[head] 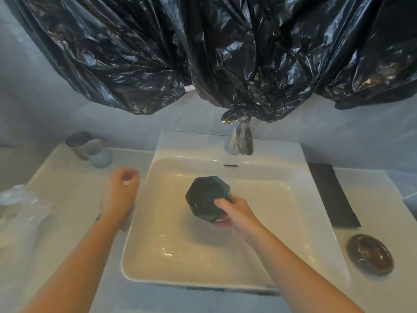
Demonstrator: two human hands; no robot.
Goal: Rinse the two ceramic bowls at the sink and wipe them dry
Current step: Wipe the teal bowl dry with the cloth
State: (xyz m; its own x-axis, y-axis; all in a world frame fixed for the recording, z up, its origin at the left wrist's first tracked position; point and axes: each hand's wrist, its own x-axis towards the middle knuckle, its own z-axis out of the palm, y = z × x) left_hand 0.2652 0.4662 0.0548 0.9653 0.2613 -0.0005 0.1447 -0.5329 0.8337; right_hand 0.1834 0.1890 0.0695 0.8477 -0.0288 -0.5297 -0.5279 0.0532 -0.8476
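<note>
My right hand (234,214) grips a dark green faceted ceramic bowl (206,196) by its near rim, holding it tilted over the middle of the white sink (158,256). A second bowl, brown and glossy (370,254), rests on the counter right of the basin. My left hand (121,188) hovers over the counter left of the sink, fingers loosely curled, apparently holding nothing. A folded dark cloth (331,195) lies on the counter to the right. No water can be seen running from the chrome faucet (240,141).
Two cups (90,149) stand at the back left of the counter. Clear crumpled plastic (20,206) lies at the far left. Black plastic sheeting (203,53) hangs over the wall and drapes onto the faucet's top.
</note>
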